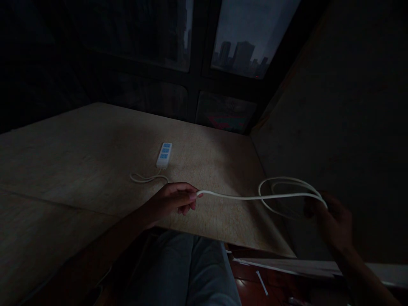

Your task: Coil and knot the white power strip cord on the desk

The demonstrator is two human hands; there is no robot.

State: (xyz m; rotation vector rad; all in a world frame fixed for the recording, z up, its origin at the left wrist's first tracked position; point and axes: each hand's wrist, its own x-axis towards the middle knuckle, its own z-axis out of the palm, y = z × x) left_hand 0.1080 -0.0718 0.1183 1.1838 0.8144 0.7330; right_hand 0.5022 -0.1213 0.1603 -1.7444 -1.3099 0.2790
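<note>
A white power strip point(164, 155) with blue socket faces lies on the stone-like ledge. Its white cord point(236, 197) forms a small loop on the ledge, then passes behind my left hand point(180, 197), which pinches it between thumb and fingers. From there the cord runs nearly straight to the right, above the ledge. My right hand point(334, 219) is closed around the cord, with several loose coils hanging to its left. The fingers of that hand are dim and partly hidden. The plug end of the cord cannot be made out.
Dark-framed windows point(199, 63) stand behind the ledge point(95, 148), with buildings outside. A dark wall point(344, 127) rises on the right. Below are my legs in jeans point(191, 272) and a reddish floor point(251, 284) with a thin white strip point(262, 282) on it.
</note>
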